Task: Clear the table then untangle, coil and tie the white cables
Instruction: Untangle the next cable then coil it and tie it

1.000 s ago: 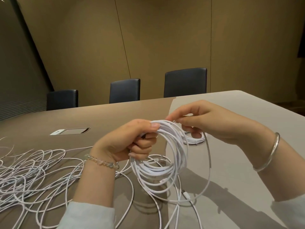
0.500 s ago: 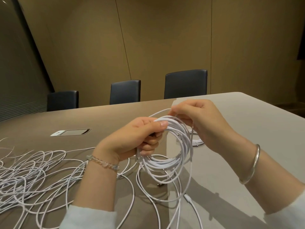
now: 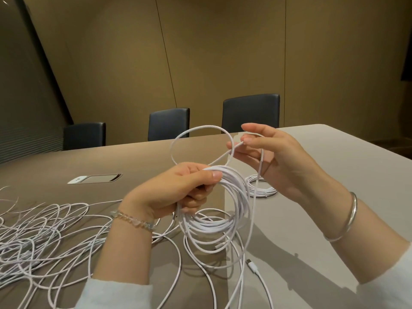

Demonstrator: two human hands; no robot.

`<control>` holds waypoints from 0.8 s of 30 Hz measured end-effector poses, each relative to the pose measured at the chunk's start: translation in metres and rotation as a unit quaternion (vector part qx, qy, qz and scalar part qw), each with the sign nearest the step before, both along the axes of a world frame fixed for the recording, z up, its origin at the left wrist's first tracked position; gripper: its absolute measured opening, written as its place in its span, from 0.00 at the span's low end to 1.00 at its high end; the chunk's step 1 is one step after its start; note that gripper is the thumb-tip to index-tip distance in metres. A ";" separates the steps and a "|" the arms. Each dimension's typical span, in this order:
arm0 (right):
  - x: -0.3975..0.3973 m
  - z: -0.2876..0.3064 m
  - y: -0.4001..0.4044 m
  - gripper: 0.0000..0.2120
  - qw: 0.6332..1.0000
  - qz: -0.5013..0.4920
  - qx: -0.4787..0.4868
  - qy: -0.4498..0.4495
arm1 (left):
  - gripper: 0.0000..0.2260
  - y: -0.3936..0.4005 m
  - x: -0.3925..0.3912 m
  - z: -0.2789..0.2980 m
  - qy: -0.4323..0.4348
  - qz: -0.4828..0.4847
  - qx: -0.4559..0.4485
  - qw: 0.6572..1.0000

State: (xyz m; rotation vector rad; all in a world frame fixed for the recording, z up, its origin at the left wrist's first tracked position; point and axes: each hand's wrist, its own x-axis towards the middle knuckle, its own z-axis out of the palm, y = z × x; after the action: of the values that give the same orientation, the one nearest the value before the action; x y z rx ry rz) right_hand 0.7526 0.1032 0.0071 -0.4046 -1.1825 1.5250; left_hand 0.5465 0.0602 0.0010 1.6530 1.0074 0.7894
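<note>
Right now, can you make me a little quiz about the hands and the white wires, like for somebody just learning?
1. True or false: the left hand grips the coil of white cable.
2. What do the right hand's fingers hold? A) a fresh loop of cable above the coil, B) a chair, C) a plug.
3. Fill in: a finished coil lies on the table, and the loose ____ pile sits at the left.

Key: 1 true. 2 A. 3 tangled.
</note>
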 end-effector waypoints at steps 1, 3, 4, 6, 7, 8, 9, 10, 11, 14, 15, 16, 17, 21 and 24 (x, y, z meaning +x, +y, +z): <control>0.000 0.000 0.000 0.17 1.000 0.003 0.009 -0.017 | 0.12 0.000 0.002 0.000 0.012 -0.002 -0.001 1.000; 0.001 -0.001 0.000 0.20 0.996 -0.010 0.047 -0.072 | 0.14 -0.001 0.006 0.000 0.032 -0.009 -0.002 0.999; 0.002 -0.001 0.000 0.20 0.992 -0.021 0.067 -0.101 | 0.15 0.000 0.007 0.000 0.042 -0.009 0.000 0.999; 0.004 -0.001 0.000 0.17 0.983 -0.036 0.104 -0.146 | 0.17 0.000 0.008 0.000 0.054 -0.003 0.001 0.999; 0.006 -0.001 0.000 0.16 0.980 -0.037 0.116 -0.154 | 0.16 0.001 0.007 0.000 0.051 -0.001 -0.003 0.999; 0.008 -0.002 0.001 0.14 0.980 -0.034 0.121 -0.153 | 0.16 0.002 0.006 -0.001 0.042 0.001 -0.010 0.999; 0.009 -0.002 0.002 0.11 0.982 -0.028 0.120 -0.146 | 0.15 0.003 0.004 -0.002 0.026 0.001 -0.021 0.999; 0.010 -0.002 0.003 0.09 0.983 -0.018 0.121 -0.138 | 0.15 0.005 0.003 -0.003 0.007 0.002 -0.035 0.999; 0.011 -0.002 0.003 0.07 0.984 -0.007 0.123 -0.129 | 0.15 0.006 0.001 -0.004 -0.015 0.002 -0.052 0.999; 0.012 -0.002 0.002 0.05 0.982 0.015 0.149 -0.119 | 0.14 0.011 -0.004 -0.006 -0.102 -0.013 -0.107 0.989; 0.013 -0.001 0.000 0.04 0.977 0.010 0.170 -0.130 | 0.13 0.012 -0.005 -0.006 -0.135 -0.023 -0.127 0.982; 0.014 0.001 -0.002 0.04 0.969 -0.001 0.200 -0.148 | 0.14 0.014 -0.007 -0.006 -0.169 -0.034 -0.151 0.973; 0.014 0.002 -0.003 0.06 0.958 -0.019 0.232 -0.170 | 0.15 0.015 -0.007 -0.007 -0.200 -0.043 -0.176 0.963; 0.010 0.004 -0.009 0.14 0.897 -0.105 0.346 -0.256 | 0.22 0.015 -0.005 -0.003 -0.260 -0.053 -0.200 0.943; 0.003 0.002 -0.013 0.16 0.846 -0.161 0.401 -0.313 | 0.20 0.012 0.002 -0.002 -0.198 0.011 -0.108 0.974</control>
State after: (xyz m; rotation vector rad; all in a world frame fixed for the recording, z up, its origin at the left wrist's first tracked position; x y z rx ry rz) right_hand 0.7554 0.0906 0.0093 -0.5008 -2.0146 0.4936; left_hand 0.5482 0.0722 -0.0014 1.2363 0.7970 0.9442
